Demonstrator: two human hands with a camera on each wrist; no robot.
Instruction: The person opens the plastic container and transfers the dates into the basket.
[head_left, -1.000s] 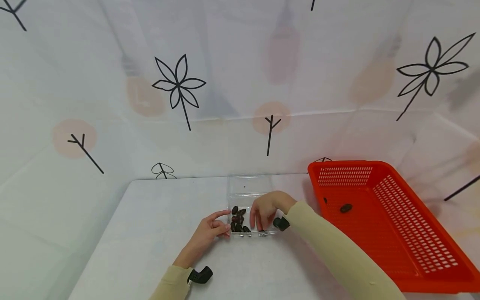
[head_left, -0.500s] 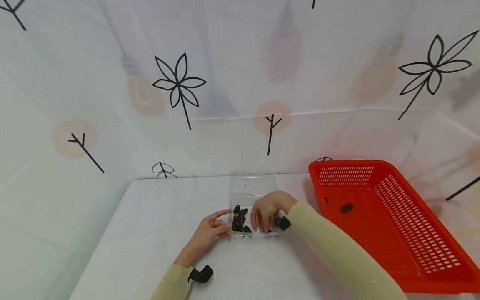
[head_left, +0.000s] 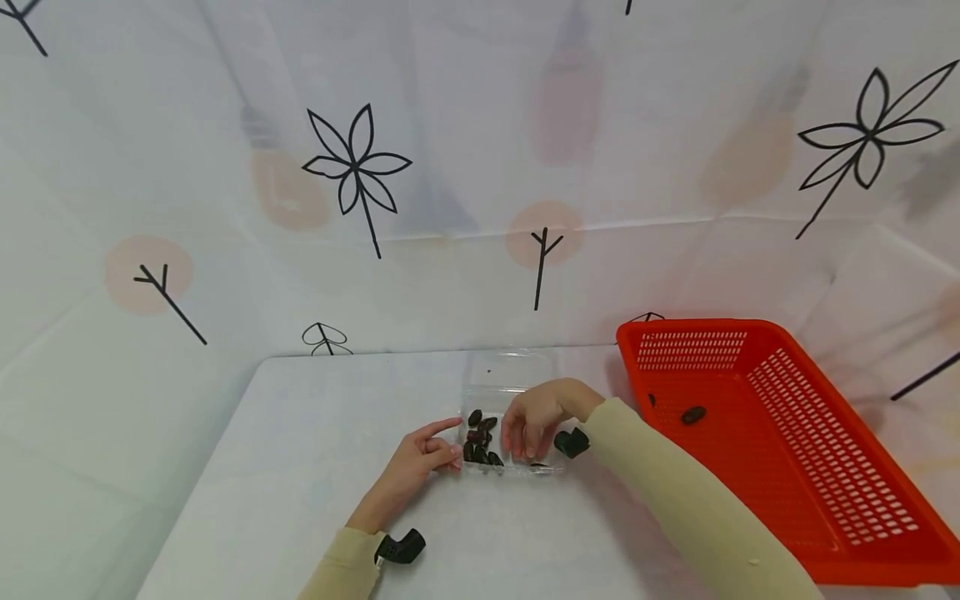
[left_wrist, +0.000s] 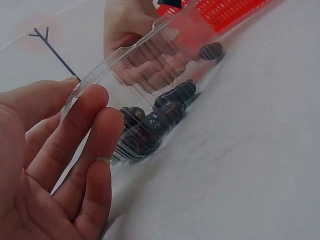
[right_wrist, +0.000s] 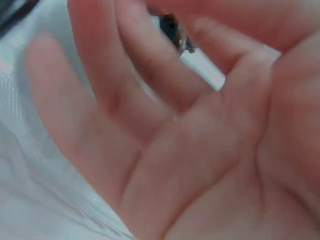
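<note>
A clear plastic clamshell box [head_left: 517, 392] lies on the white table with its lid folded back. Several dark brown, oval, date-like fruits [head_left: 480, 450] are bunched at its left side. Another dark fruit [left_wrist: 211, 51] lies apart from them, near the front wall. My left hand [head_left: 420, 454] touches the box's left end with its fingertips, the fingers extended. Inside the box's right half, my right hand [head_left: 534, 419] points down with loosely bent fingers [left_wrist: 145, 70]. Between those fingers, a dark piece [right_wrist: 170, 30] shows in the right wrist view.
A red slotted plastic basket [head_left: 780, 500] stands at the right, its left side close to my right forearm. One brown oval fruit [head_left: 693, 415] lies in it, with part of another at its left wall. A printed white cloth [head_left: 450, 283] hangs behind the table.
The box has shifted slightly right. My right hand has stayed inside it and moved a little, and more of the fruit at the front wall shows. The left hand has stayed at the box's end.
</note>
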